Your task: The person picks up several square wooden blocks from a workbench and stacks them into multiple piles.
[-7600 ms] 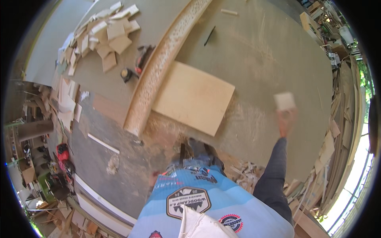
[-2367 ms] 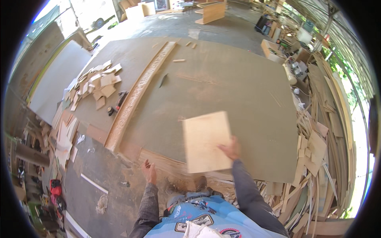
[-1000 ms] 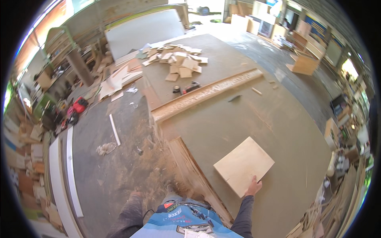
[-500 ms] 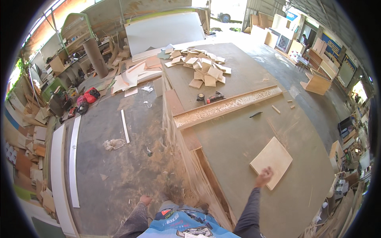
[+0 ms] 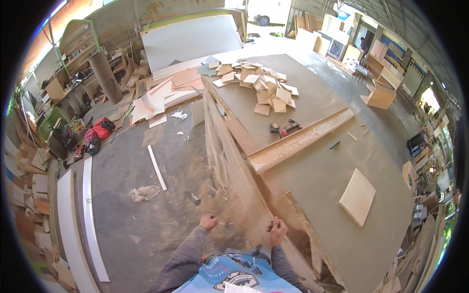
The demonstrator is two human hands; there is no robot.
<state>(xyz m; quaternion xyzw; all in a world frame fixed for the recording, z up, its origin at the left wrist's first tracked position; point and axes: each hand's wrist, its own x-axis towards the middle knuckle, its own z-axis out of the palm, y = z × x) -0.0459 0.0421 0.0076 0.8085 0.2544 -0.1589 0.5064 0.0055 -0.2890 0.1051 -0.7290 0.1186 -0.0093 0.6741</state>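
My left hand (image 5: 209, 222) is in front of my body, above the dusty floor, its fingers curled together. Close to the table's near left edge, my right hand (image 5: 277, 231) has its fingertips pinched. Whatever either hand may hold is too small to make out. A pale square wooden board (image 5: 358, 197) lies flat on the large worktable (image 5: 312, 195), to the right of my right hand and apart from it. Beyond it a long wooden trough-like piece (image 5: 300, 140) with wood chips on it crosses the table.
Many small wooden pieces (image 5: 273, 88) lie heaped on the table's far part, with a red and black power tool (image 5: 291, 128) nearer. Thin plastic sheeting (image 5: 229, 161) hangs along its left edge. White strips (image 5: 88, 215) and a crumpled bag (image 5: 144, 194) lie on the floor.
My right hand has left the square board and come back to the table's near left edge. My left hand has risen and moved right. The view has shifted; the board remains on the table.
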